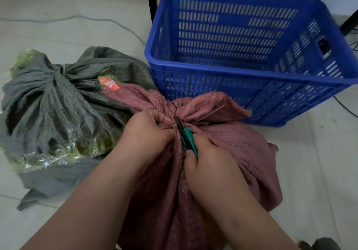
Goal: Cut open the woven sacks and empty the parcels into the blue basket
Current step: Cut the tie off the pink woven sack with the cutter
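Left hand (153, 131) pinches the red sack (232, 139) neck, right hand (209, 164) grips the knife (186, 135); I'd cut just the tie, blade angled away from the fingers

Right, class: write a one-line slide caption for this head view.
Left hand pinches the tied neck of the red sack while the right hand works a cutter at it, beside the blue basket.

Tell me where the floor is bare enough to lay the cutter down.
Bare floor lies right of the red sack, in front of the blue basket. More lies behind the grey sack, crossed by a cable. It is crowded where both sacks touch beside the basket, and at the tied neck, where the left hand and right hand with the cutter work.
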### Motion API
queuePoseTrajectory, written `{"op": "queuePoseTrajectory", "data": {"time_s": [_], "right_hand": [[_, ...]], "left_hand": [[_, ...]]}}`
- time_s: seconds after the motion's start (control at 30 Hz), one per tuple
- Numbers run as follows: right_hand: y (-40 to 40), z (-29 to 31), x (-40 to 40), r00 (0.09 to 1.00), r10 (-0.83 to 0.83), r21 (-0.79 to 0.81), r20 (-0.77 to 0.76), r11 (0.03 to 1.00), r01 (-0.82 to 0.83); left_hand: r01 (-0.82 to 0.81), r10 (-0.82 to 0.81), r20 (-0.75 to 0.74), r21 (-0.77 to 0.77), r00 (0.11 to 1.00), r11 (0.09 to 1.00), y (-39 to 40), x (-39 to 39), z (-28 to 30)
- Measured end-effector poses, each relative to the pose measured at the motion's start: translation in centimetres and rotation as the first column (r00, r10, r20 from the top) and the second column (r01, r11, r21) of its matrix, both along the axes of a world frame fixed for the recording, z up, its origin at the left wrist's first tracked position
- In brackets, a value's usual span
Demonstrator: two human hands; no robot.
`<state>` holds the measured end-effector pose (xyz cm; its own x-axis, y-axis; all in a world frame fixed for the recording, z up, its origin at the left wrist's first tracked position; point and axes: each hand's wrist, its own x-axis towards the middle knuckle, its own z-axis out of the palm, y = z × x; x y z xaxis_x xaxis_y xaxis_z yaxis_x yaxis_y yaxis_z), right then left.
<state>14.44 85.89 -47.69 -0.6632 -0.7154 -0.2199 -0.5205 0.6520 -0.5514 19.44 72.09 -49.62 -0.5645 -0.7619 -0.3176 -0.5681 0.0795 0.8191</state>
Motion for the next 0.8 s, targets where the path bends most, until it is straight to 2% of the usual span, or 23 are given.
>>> {"op": "queuePoseTrajectory", "data": {"time_s": [0.07, 0.2, 0.4, 0.53, 0.67, 0.8], "right_hand": [[-0.2, -0.2, 0.0, 1.0, 0.0, -0.015, 0.022, 1.0, 0.0], [0.4, 0.3, -0.2, 0.981, -0.055, -0.086, 0.186, 0.994, 0.073], [0.7, 1.2, 0.0, 0.954, -0.061, -0.188, 0.292, 0.975, 0.12], [0.5, 0.9, 0.4, 0.96, -0.063, -0.138, 0.273, 0.985, 0.103], [0.3, 0.6, 0.3, 0.98, -0.055, -0.078, 0.192, 0.994, 0.071], [0.4, 0.9, 0.3, 0.994, -0.02, -0.085, 0.112, 0.996, 0.03]], "left_hand": [[0.05, -0.04, 0.082, -0.124, 0.996, 0.991, -0.2, 0.1, 0.3], [0.164, -0.092, 0.235, -0.305, 0.968, 0.938, -0.2, 0.1, 1.1], [0.213, -0.131, 0.219, -0.409, 0.967, 0.887, -0.1, -0.2, 0.9], [0.285, -0.208, 0.244, -0.345, 0.947, 0.894, -0.6, 0.1, 0.6], [0.292, -0.244, 0.203, -0.258, 0.948, 0.921, -0.9, 0.4, 0.5], [0.122, -0.123, -0.011, -0.055, 0.992, 0.991, -1.1, 0.1, 0.2]]}}
